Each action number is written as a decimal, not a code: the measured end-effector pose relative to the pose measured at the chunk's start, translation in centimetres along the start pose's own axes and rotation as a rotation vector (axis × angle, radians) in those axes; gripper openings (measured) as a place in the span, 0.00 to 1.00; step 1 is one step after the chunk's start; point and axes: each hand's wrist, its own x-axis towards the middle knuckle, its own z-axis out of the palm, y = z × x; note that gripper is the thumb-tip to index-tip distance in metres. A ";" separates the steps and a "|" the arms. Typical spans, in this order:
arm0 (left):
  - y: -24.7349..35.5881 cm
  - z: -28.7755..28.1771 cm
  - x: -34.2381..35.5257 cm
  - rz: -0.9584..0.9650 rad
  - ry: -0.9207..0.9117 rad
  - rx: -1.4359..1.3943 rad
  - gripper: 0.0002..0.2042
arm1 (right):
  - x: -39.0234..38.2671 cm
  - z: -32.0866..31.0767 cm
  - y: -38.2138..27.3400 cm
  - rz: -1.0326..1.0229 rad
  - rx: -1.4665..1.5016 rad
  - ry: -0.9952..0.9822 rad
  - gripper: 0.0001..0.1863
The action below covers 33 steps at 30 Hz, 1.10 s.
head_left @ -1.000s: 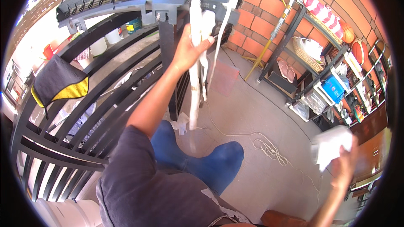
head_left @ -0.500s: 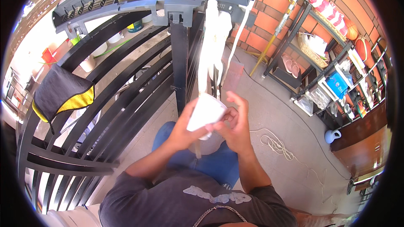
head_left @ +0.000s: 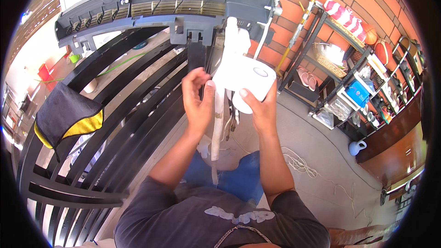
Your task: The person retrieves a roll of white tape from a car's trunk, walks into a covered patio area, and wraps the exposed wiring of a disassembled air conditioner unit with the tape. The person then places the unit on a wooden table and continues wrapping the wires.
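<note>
Hanging at the far left, I see a dark grey cloth with yellow edge [head_left: 69, 105], over the black slatted frame [head_left: 138, 115]. Above this frame is lying a long grey plastic housing [head_left: 151, 2]. Next comes the left hand [head_left: 200, 103]: it is half open, fingers curled, thumb apart from them; its thumb tip is at the left end of the white material, but if it presses there I cannot tell. Behind, white-wrapped pipes [head_left: 217, 133] go down from the housing. Low in the middle, the dark shirt [head_left: 183, 202] carries a pale print. The white roll [head_left: 245, 80] is in front of the pipes, and the right hand [head_left: 265, 115] closes on it, thumb on the near side. At right, on the shelf rack [head_left: 317, 53], a blue package [head_left: 357, 93] shows small light marking.
</note>
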 end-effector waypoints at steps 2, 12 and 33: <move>0.3 0.8 -0.2 0.488 0.127 0.385 0.13 | 1.5 -0.1 -0.9 -0.029 -0.092 -0.049 0.36; -2.3 3.3 2.0 0.010 -0.204 0.128 0.24 | 3.9 1.1 0.7 -0.094 -0.248 0.019 0.33; -5.4 4.2 6.6 -0.444 -0.344 -0.506 0.17 | 7.1 -2.7 3.8 -0.151 -0.125 -0.005 0.39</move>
